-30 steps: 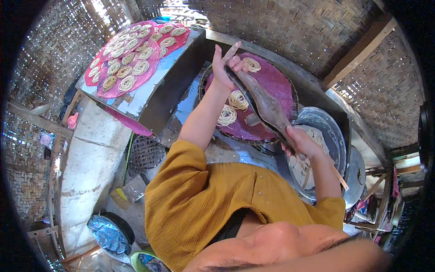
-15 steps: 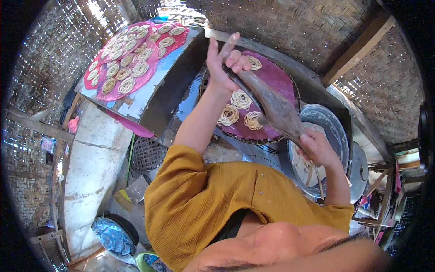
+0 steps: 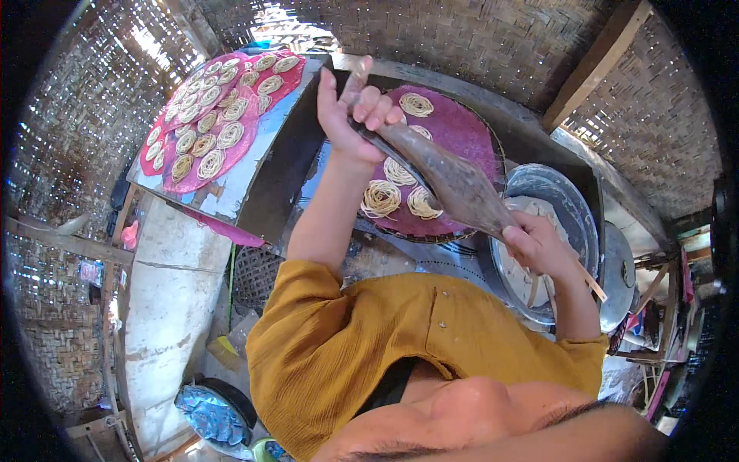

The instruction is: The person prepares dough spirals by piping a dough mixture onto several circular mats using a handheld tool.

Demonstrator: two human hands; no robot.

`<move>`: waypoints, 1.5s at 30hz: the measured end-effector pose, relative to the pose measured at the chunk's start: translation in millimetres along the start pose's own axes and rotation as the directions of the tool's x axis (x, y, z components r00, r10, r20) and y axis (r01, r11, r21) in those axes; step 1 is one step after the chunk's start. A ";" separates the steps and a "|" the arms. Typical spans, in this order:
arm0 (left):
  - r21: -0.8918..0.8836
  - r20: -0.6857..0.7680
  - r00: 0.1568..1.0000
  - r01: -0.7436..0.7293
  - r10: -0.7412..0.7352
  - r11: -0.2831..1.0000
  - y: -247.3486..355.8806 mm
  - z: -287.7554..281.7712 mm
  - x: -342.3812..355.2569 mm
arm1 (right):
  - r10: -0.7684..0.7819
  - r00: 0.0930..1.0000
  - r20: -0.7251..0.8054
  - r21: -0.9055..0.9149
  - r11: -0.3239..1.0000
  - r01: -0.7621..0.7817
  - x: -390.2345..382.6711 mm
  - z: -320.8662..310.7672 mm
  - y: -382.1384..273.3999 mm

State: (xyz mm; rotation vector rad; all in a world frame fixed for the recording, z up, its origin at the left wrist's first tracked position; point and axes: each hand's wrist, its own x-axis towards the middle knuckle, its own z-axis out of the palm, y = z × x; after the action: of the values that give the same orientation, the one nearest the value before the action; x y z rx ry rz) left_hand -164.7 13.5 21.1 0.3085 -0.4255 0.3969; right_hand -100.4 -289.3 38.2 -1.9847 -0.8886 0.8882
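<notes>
A long, dark grey-brown wooden tool [image 3: 454, 185] with a thick middle and narrower ends slants across in front of me. My left hand [image 3: 358, 115] is closed on its far upper end, index finger raised. Around the near lower end, my right hand [image 3: 543, 245] is wrapped. Beneath the tool lies a round tray with a purple-pink cloth [image 3: 469, 115], carrying several coiled pale strands, such as this coil [image 3: 381, 199]; the tool hides part of them. Under my right hand is a wide metal basin [image 3: 589, 200] holding pale, doughy stuff. A thin pale stick [image 3: 591, 280] shows beside my right wrist.
At the left, a box-like stand [image 3: 265, 165] bears pink and red cloths [image 3: 175, 171] covered in coils. A metal lid [image 3: 620, 281] leans by the basin. Low at left are a black crate [image 3: 256, 273] and a tub with blue plastic [image 3: 212, 416]. Woven walls [image 3: 431, 38] close in behind.
Both hands and the tool have shifted slightly left, the far end most. The pale stick by my right hand now points outward to the right instead of downward. My grip stays the same.
</notes>
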 end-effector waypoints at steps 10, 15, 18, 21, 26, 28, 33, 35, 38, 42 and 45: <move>-0.150 0.044 0.984 0.179 -0.174 0.972 -52.7 -26.0 12.8 | -0.102 0.976 -0.191 -0.234 0.971 0.056 -17.1 -8.9 29.7; 0.796 -0.134 0.837 0.409 -0.530 0.445 -90.2 -115.8 -8.2 | -0.009 0.976 -0.216 -0.063 0.998 -0.005 -10.7 -3.2 35.0; 0.853 -0.473 0.691 0.515 -0.547 -0.086 -99.2 -40.7 -17.7 | 0.012 0.971 -0.238 -0.012 1.000 -0.015 -6.4 -5.2 51.0; 0.752 -0.460 0.634 0.651 -0.621 0.108 -101.2 -79.8 -25.3 | -0.025 0.970 -0.243 -0.050 0.999 0.013 -0.2 -2.1 56.9; 0.803 -0.257 0.771 0.506 -0.583 0.315 -105.9 -124.9 -31.9 | -0.027 0.948 -0.317 -0.065 0.998 0.007 3.6 -3.4 57.7; 0.944 -0.317 0.756 0.311 -0.573 -0.112 -97.3 -115.7 -29.7 | -0.034 0.930 -0.367 -0.070 0.998 0.009 2.7 -7.7 64.3; 0.627 -0.308 0.840 -0.173 -0.446 -0.759 -79.7 -75.4 -52.5 | -0.036 0.911 -0.411 0.017 0.999 0.047 -1.7 -14.2 80.3; 0.420 -0.296 0.858 -0.278 -0.420 -0.864 -73.4 -65.0 -56.6 | -0.055 0.908 -0.415 0.050 0.995 0.083 -4.1 -14.0 79.2; 0.363 -0.192 0.959 -0.128 -0.209 -0.923 -68.9 -41.0 -48.8 | 0.014 0.914 -0.405 0.035 0.999 0.001 -15.3 -12.8 60.6; 0.562 0.238 0.942 -0.333 -0.238 -0.757 -79.9 -9.4 -23.2 | -0.092 0.921 -0.379 0.142 0.977 0.156 -6.9 7.1 47.2; 0.936 0.257 0.966 -0.251 -0.005 -0.247 -116.7 4.9 -7.1 | -0.121 0.947 -0.298 0.179 0.967 0.180 2.8 13.8 36.9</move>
State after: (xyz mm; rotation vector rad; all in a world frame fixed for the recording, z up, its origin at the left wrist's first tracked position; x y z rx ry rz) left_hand -121.8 -93.0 -1.8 2.0756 -0.1675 0.9158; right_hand -100.1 -298.9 -0.1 -1.7836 -0.7405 0.5630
